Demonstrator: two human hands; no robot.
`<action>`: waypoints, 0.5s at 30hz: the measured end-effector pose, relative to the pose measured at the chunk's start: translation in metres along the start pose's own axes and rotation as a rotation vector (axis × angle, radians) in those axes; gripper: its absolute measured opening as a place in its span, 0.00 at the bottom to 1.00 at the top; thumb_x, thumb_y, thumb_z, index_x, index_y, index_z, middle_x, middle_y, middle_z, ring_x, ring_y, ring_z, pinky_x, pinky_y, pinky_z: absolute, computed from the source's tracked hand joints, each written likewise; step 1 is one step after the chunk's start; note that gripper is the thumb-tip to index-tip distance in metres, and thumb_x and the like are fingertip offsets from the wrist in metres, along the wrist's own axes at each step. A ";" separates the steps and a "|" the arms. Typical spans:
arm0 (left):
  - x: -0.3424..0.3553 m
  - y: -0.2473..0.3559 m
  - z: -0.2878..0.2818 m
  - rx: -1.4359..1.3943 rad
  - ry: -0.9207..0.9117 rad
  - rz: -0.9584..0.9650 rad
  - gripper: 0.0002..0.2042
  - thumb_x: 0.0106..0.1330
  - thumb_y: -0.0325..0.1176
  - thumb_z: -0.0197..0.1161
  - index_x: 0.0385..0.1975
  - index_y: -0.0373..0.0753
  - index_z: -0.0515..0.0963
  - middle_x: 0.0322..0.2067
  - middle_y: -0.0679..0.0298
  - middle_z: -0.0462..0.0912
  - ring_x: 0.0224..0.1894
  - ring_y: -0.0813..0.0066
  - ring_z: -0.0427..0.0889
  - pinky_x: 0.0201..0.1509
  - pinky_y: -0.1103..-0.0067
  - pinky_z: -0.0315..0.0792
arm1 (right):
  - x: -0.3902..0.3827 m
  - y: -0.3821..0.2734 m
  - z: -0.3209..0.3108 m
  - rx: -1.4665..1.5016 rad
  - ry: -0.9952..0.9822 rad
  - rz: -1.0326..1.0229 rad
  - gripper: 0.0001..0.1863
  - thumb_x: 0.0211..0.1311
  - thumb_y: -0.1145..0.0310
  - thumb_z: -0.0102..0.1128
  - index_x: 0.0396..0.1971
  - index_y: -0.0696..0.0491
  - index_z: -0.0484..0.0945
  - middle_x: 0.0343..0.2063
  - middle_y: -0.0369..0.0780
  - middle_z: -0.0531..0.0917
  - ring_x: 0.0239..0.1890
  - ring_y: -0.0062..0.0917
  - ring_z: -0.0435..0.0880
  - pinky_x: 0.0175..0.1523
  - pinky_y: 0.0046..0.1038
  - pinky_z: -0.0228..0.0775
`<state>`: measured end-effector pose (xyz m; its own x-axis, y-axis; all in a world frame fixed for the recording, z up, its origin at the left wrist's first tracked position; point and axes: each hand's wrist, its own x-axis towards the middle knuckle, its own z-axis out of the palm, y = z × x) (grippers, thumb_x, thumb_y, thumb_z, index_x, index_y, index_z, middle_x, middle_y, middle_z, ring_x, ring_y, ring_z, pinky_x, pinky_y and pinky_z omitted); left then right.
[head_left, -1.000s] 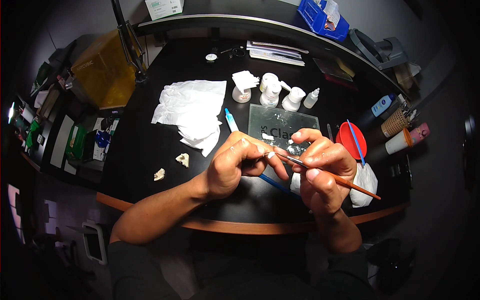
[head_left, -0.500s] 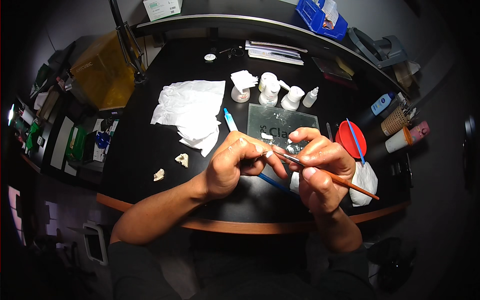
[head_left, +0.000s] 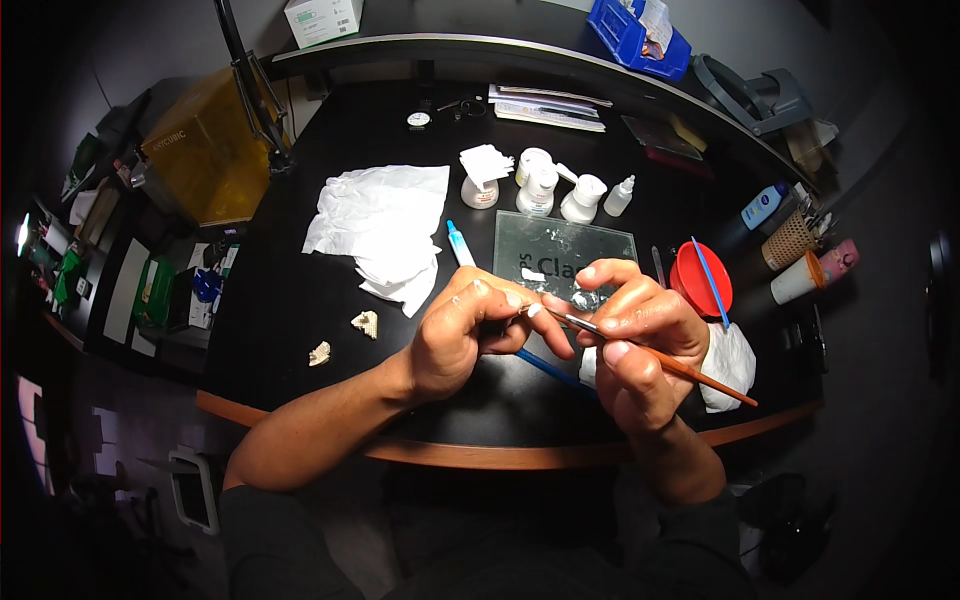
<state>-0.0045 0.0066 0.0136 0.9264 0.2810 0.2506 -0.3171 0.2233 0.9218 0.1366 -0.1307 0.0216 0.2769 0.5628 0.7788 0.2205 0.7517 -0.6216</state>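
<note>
My left hand (head_left: pixel 455 325) is closed, thumb and forefinger pinching a small white piece (head_left: pixel 534 309) at their tips. What else those fingers cover is hidden. In my right hand (head_left: pixel 650 335) is a fine brush with an orange-brown wooden handle (head_left: pixel 715 384), held like a pen. Its tip points left and is at or very close to the white piece; contact cannot be made out. Below both hands lies a glass slab (head_left: pixel 565 233) with white smears and bits. A blue stick-like tool (head_left: pixel 550 366) shows under my fingers, partly covered.
White bottles and jars (head_left: pixel 579 200) stand behind the slab. Crumpled white tissue (head_left: pixel 375 215) lies left, near two beige toothed dental model pieces (head_left: pixel 365 323). On the right are a red bowl (head_left: pixel 695 290) with a blue stick across it, white wadding (head_left: pixel 730 368) and a cup (head_left: pixel 798 282).
The brush has shifted very slightly in my right hand, its tip still by the white piece. My left hand keeps the same pinch.
</note>
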 end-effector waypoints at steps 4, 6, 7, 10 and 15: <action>0.000 -0.002 -0.002 0.014 -0.009 0.024 0.27 0.62 0.40 0.43 0.32 0.19 0.85 0.22 0.52 0.85 0.15 0.85 0.56 0.38 0.83 0.70 | 0.001 -0.003 0.003 -0.004 0.012 0.007 0.06 0.55 0.78 0.59 0.33 0.61 0.81 0.24 0.41 0.82 0.46 0.37 0.82 0.62 0.45 0.73; 0.000 -0.003 -0.004 0.021 -0.018 0.021 0.27 0.62 0.40 0.43 0.33 0.19 0.85 0.23 0.52 0.86 0.15 0.85 0.56 0.36 0.83 0.69 | 0.001 -0.004 0.004 0.017 0.037 0.032 0.07 0.53 0.80 0.58 0.32 0.62 0.80 0.24 0.42 0.82 0.47 0.39 0.82 0.62 0.44 0.74; 0.000 -0.003 -0.004 0.024 -0.022 0.019 0.27 0.62 0.40 0.43 0.33 0.19 0.85 0.23 0.52 0.86 0.15 0.85 0.56 0.36 0.83 0.69 | 0.001 -0.004 0.003 0.017 0.037 0.032 0.07 0.53 0.80 0.58 0.32 0.62 0.80 0.24 0.42 0.82 0.47 0.39 0.82 0.62 0.44 0.74; 0.001 -0.002 -0.003 0.012 -0.016 0.023 0.27 0.62 0.40 0.44 0.33 0.19 0.85 0.23 0.51 0.86 0.15 0.85 0.56 0.35 0.83 0.69 | 0.001 -0.003 0.002 0.015 0.017 0.021 0.07 0.52 0.81 0.58 0.32 0.62 0.80 0.24 0.43 0.82 0.48 0.40 0.81 0.61 0.44 0.75; 0.000 0.000 -0.004 0.005 -0.016 0.015 0.27 0.62 0.40 0.44 0.34 0.19 0.84 0.27 0.50 0.88 0.15 0.85 0.56 0.31 0.83 0.66 | 0.000 -0.002 0.001 0.022 0.019 0.034 0.07 0.53 0.80 0.58 0.33 0.61 0.80 0.25 0.43 0.82 0.47 0.38 0.81 0.63 0.45 0.71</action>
<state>-0.0053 0.0100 0.0122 0.9248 0.2691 0.2688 -0.3297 0.2148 0.9193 0.1348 -0.1319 0.0227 0.3019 0.5819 0.7552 0.1899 0.7395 -0.6458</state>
